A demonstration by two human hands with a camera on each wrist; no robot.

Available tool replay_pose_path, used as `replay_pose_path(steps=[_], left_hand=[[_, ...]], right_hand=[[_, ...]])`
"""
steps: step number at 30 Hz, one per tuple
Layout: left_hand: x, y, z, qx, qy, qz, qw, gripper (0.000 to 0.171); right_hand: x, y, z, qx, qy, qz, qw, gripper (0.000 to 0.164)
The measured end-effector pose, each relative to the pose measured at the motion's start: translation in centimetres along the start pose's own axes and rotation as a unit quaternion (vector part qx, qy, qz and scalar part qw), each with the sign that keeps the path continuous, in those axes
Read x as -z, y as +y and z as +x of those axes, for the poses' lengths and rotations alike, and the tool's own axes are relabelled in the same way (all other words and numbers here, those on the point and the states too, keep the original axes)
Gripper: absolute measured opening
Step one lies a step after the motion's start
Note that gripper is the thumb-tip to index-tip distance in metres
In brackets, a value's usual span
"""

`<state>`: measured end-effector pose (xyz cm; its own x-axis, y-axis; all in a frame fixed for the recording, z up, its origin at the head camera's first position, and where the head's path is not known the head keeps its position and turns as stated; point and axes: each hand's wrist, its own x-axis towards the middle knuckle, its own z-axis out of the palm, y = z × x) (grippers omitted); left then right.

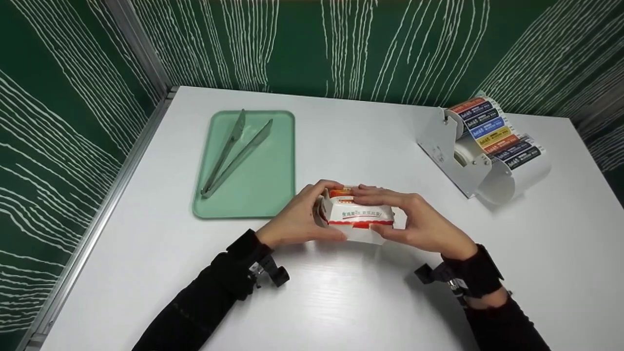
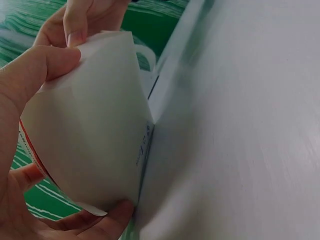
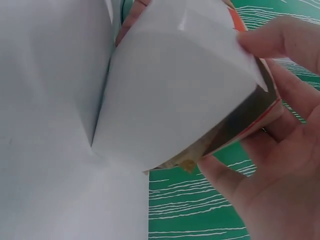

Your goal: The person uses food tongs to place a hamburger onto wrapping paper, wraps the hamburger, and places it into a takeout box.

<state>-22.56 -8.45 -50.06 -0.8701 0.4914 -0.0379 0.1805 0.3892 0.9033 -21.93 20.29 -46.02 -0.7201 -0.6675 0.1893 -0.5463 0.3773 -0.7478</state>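
A small white paper burger box with red and orange print is held between both hands, over the near middle of the table. My left hand grips its left end, thumb low on the near side and fingers round the far side. The right hand has its fingers across the top and its thumb against the red-edged front. In the right wrist view the box gapes at one end; something brown and yellowish shows in the gap, too little to tell what. The left wrist view shows the box's plain white side.
On the left, metal tongs lie spread on a green tray. A dispenser with a roll of coloured labels stands at the back right. Green walls with white lines border the white table.
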Motion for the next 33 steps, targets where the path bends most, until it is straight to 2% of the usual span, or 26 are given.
replay_pose_path(steps=[10,15,21,27,33], left_hand=[[-0.05,0.01,-0.04,-0.002,0.004,-0.007,1.0,0.09],[0.02,-0.05,0.08,-0.002,0.005,-0.015,0.9999,0.089],[0.04,0.0,0.13,0.003,0.002,-0.019,0.9998,0.088],[0.13,0.12,0.09,0.009,0.002,-0.018,0.9998,0.088],[0.72,-0.17,0.39,0.009,0.002,-0.079,0.9968,0.082]], right_hand=[[-0.15,-0.09,0.13,0.038,0.005,-0.042,0.998,0.066],[-0.46,0.01,0.16,0.046,0.022,-0.051,0.997,0.055],[-0.88,0.18,0.53,0.076,0.051,-0.052,0.994,0.04],[-0.85,0.06,0.51,0.075,0.054,-0.061,0.994,0.04],[-0.33,-0.03,0.27,0.113,0.073,-0.094,0.986,0.052]])
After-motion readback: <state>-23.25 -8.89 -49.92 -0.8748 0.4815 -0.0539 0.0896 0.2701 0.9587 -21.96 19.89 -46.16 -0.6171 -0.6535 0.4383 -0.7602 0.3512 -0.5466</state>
